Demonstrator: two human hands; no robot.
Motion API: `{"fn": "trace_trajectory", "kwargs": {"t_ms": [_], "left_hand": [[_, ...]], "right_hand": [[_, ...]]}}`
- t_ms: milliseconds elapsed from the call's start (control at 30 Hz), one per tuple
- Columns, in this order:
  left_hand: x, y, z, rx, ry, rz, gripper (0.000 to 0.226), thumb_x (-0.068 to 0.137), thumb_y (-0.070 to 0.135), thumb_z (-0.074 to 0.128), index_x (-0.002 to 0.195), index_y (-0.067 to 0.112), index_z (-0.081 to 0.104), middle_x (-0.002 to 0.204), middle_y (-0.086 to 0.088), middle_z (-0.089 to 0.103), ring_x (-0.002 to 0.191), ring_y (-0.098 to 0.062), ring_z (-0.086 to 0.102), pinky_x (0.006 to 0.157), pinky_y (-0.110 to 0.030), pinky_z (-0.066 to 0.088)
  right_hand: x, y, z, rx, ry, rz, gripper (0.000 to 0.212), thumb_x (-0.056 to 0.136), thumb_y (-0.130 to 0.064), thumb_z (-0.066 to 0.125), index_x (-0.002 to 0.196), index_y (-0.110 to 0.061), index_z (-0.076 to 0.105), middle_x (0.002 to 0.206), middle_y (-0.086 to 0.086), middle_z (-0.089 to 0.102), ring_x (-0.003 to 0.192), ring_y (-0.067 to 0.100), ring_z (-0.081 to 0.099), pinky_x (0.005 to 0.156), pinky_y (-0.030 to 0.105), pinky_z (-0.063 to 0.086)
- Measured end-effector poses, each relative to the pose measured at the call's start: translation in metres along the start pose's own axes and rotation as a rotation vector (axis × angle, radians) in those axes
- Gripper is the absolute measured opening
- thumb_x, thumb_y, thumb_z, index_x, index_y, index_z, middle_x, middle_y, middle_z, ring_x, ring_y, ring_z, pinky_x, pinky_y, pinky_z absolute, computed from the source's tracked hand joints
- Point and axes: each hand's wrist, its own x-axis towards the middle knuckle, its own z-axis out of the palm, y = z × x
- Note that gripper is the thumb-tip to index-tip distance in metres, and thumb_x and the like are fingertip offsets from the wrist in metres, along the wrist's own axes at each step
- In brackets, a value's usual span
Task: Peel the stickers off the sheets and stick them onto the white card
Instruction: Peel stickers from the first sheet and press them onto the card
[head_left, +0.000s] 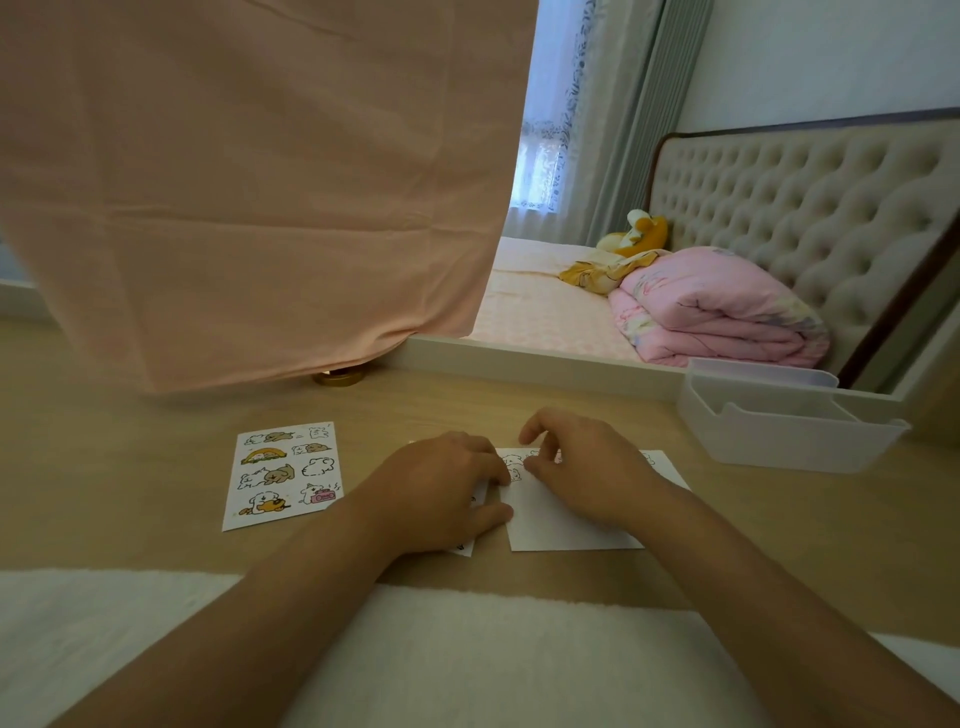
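A white sticker sheet showing brown, orange and pink cartoon animals is lying on a pale wood-grain table. A plain peach cloth is hanging behind; a pink floral quilt is showing.

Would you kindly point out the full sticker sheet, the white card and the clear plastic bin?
sticker sheet (283, 475), head view, middle of the printed face.
white card (558, 525), head view, bare lower area.
clear plastic bin (779, 441), head view, front wall.

Both forearms reach forward — left hand lies flat, palm down, right hand arched, fingertips pinched together.
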Motion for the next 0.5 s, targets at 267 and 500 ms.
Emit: {"fn": "trace_trajectory", "kwargs": {"t_ms": [267, 500], "left_hand": [[-0.001, -0.001, 0.002, -0.018, 0.005, -0.018, 0.04, 0.091, 0.057, 0.054, 0.123, 0.036, 0.065, 0.127, 0.019, 0.058, 0.115, -0.003, 0.051, 0.094, -0.032, 0.048], [0.0, 0.007, 0.005, 0.003, 0.047, -0.026, 0.037, 0.093, 0.054, 0.051, 0.119, 0.031, 0.064, 0.115, 0.013, 0.061, 0.106, -0.007, 0.052, 0.085, -0.024, 0.04]], "right_hand": [[-0.024, 0.008, 0.009, -0.387, -0.098, -0.288, 0.045, 0.104, -0.033, 0.036, 0.148, -0.036, 0.045, 0.137, -0.005, 0.044, 0.118, 0.019, 0.041, 0.095, 0.036, 0.04], [-0.027, 0.009, 0.014, -0.406, -0.045, -0.275, 0.046, 0.101, -0.036, 0.036, 0.146, -0.036, 0.049, 0.136, -0.005, 0.047, 0.118, 0.018, 0.043, 0.092, 0.035, 0.041]]}}
